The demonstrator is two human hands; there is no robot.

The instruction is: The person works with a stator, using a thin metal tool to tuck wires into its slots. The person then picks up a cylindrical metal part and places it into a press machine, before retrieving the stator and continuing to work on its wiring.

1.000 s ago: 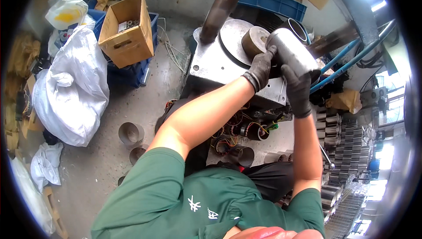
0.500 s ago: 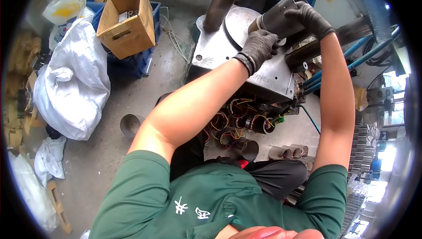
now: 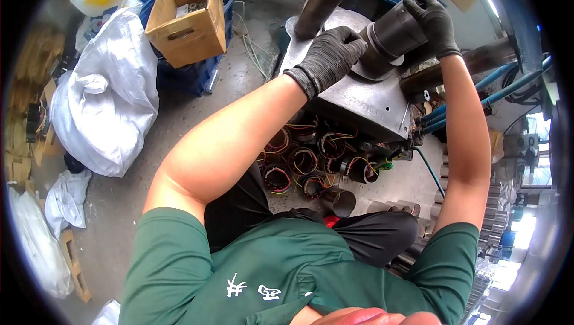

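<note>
The right hand, in a dark glove, closes at the upper rim of a grey metal cylinder, with the fingertips bent over the open edge. From that grip the cylinder lies to the left and below: its long axis runs in view from the rim at upper right down to its other end at lower left, over a dark round block. Whether it stands upright or leans is hard to tell in this bent view. The right hand is the nearer one, being on the cylinder; the left hand, also gloved, is near its lower end on the left side, fingers curled, with no contact clearly seen. Nothing shows in the left hand, but its palm is hidden, so I cannot tell whether it is empty. The block rises from a metal platform, with a thick column beyond the left hand. Wire-wound rings lie on the floor below the platform's near edge.
</note>
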